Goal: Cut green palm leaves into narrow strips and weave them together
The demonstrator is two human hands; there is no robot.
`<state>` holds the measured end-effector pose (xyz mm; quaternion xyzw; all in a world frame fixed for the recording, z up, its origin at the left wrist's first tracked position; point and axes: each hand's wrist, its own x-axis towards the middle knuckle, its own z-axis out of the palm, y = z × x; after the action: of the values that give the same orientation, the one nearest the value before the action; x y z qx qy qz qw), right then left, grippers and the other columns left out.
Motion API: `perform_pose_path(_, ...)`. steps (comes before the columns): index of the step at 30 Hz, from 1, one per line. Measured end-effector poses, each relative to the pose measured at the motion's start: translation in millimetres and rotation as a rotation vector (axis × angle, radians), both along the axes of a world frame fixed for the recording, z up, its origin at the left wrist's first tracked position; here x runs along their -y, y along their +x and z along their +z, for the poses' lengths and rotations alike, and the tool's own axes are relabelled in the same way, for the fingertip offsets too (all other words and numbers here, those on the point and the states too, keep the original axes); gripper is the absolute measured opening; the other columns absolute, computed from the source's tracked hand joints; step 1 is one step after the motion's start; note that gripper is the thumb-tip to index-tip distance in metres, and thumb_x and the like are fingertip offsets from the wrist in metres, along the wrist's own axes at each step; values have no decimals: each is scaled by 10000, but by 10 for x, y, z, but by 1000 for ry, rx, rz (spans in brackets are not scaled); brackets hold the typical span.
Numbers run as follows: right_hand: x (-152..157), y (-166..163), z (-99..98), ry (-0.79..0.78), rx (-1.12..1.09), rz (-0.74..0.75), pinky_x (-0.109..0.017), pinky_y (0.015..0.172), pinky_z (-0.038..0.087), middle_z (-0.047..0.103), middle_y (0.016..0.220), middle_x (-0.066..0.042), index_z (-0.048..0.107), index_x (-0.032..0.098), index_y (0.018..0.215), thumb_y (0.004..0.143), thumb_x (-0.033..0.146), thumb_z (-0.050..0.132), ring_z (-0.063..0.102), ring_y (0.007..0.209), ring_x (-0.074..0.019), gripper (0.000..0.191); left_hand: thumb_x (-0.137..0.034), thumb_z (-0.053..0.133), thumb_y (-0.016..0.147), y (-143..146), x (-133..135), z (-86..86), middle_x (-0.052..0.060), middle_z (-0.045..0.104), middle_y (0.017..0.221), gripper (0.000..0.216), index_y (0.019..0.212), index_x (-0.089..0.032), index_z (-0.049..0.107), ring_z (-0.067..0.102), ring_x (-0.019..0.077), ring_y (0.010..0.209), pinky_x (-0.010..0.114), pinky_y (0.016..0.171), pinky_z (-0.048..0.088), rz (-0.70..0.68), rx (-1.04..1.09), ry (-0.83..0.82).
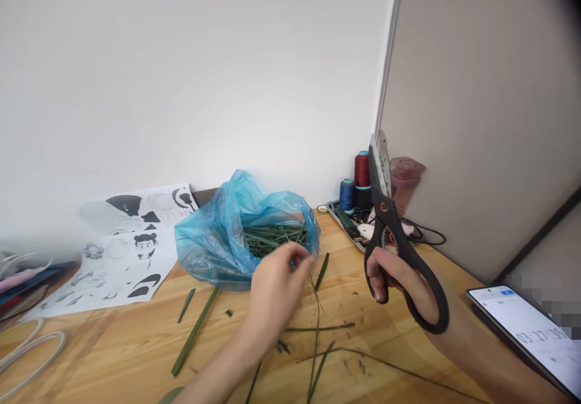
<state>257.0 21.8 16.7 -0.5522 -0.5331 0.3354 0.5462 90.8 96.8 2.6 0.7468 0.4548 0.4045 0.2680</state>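
Left hand (279, 283) first, from the head cam: it's right in front of a crumpled blue plastic bag (204, 243), fingers curled with the thumb close to the fingertips. Thin green strand (316, 322) shows just below them, but honestly can't tell if it's pinched or just lying there. Right hand (399, 268) is wrapped through the handle loops of black-handled scissors (385, 206), holding them off the table with the blades pointing up. Bag's mouth is open, with a pile of cut green strips (270, 240) inside, and more bits are scattered over the wooden table (122, 355). Printed sheets (166, 249) sit left of the bag; behind the scissors are a red thread spool (362, 171) and a blue one (347, 195). Phone (517, 313) lies at far right.
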Motion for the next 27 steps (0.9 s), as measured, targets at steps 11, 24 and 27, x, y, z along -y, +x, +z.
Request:
perform_pose_path(11,25,-8,72,-6,61,-18,-244,465,393,475,454,2,456,175,507,766,502,439,478,449,-128,418,-245,525,681,12,-76,-488,54,610,537,174,535,-197,606,569,192,563,243,512,334,-94,-617,4)
perform_pose_path(24,33,42,117,0,83,35,-246,462,380,477,451,7,467,175,538,783,448,446,471,446,-126,367,-10,489,651,-39,-1084,283,87,644,743,177,669,-137,612,592,205,753,240,626,409,-87,-1238,317)
perform_pose_path(27,33,58,129,-25,83,41,-246,475,384,487,473,12,482,166,604,799,431,441,481,464,-128,332,-35,468,670,-122,-1041,386,98,642,761,206,762,-143,618,592,222,733,268,596,415,-37,-1274,337)
